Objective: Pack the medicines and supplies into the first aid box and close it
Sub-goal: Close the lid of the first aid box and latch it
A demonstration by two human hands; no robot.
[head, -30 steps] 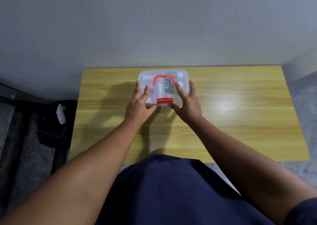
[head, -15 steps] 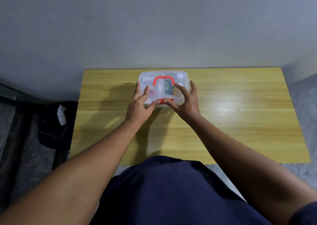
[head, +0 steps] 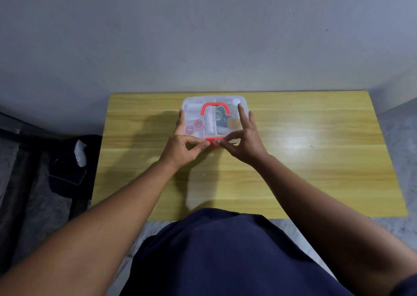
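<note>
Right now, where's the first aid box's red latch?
Head view, centre: the red latch is on the near edge of the first aid box, between left hand and right hand.

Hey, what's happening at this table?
A person is finishing off a first aid box on the yellow table. Its clear lid is already down over a bandage roll, small red jars and a yellow bottle. The left hand and right hand both pinch the red latch at the near edge. Whether it has clicked shut cannot be told.
</note>
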